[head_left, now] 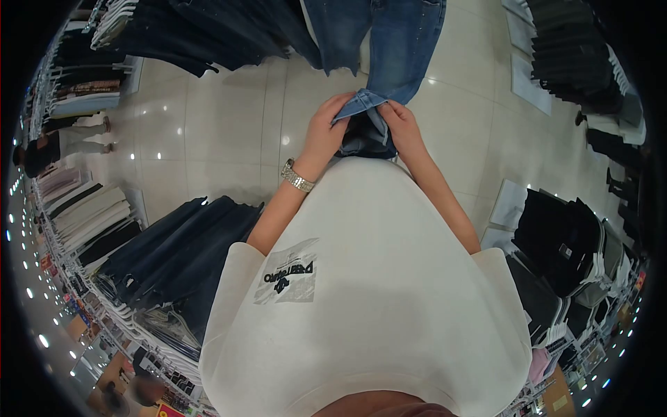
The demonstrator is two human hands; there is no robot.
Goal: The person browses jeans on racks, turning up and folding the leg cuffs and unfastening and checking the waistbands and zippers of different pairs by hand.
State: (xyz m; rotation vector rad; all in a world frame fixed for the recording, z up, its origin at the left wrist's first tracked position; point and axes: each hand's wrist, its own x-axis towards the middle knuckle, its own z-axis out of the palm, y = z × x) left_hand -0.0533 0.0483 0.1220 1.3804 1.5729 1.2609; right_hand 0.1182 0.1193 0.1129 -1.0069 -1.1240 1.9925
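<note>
Both my hands grip the waist end of a pair of blue jeans (367, 103) in front of my shirt. My left hand (326, 127), with a metal watch (297, 175) on its wrist, is closed on the left side of the waistband. On the right side, my right hand (401, 126) pinches the edge with thumb and fingers. The waist opening gapes between them and shows a dark inside. Just beyond hang faded blue jeans (403, 48); whether they join the held pair I cannot tell. My white shirt hides the lower part of the held jeans.
Dark jeans (229, 31) hang from a rack at the upper left. More dark trousers (187, 243) hang at the lower left, black garments (556, 233) at the right. Shiny tiles (229, 125) cover the floor. A person (52, 149) stands at the far left.
</note>
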